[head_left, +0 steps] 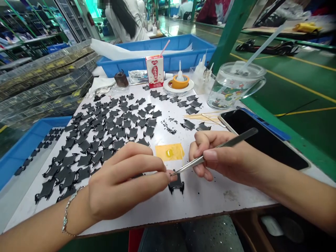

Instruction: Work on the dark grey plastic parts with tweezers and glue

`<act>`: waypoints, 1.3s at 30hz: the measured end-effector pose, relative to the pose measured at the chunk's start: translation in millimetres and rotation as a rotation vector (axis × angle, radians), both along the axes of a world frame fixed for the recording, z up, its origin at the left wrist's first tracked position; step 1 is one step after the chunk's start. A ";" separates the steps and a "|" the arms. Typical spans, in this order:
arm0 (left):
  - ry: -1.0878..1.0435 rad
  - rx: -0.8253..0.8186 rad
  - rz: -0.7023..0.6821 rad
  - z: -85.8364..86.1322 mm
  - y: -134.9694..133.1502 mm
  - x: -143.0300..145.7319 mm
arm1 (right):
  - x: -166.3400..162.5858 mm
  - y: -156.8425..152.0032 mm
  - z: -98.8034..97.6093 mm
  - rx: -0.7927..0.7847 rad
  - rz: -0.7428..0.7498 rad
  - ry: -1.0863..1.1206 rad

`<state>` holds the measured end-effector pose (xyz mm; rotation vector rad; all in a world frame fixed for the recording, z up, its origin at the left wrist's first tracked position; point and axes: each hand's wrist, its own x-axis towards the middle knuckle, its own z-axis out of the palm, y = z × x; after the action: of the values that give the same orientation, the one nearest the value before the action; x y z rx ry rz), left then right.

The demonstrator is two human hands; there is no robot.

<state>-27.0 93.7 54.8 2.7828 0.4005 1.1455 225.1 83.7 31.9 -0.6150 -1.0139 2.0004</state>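
My right hand (212,155) grips metal tweezers (195,162) between thumb and fingers, their points slanting down to the left. Those points meet the fingertips of my left hand (128,182), whose fingers are held close together. A tiny dark speck shows at this meeting spot; its kind is too small to tell. Just beneath lies a black plastic part (177,184) with prongs at its corners, partly covered by my left fingertips. Behind it, a yellow paper square (161,152) bears a glossy yellowish drop (170,153).
Many similar black parts (99,134) spread across the white tabletop (210,199) at left. Tiny black bits (169,126) lie mid-table. A phone (265,138), thin sticks (204,119), a glass mug (232,85), a drink carton (154,71) and a blue bin (157,43) surround the work area.
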 end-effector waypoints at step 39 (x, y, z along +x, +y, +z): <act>0.051 -0.007 0.086 -0.2 3.5 3.3 | 0.3 1.3 -1.8 -0.009 -0.051 -0.005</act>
<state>-23.8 97.1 54.6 2.8192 0.5326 1.0894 225.4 85.0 30.1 -0.6442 -0.9831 1.9605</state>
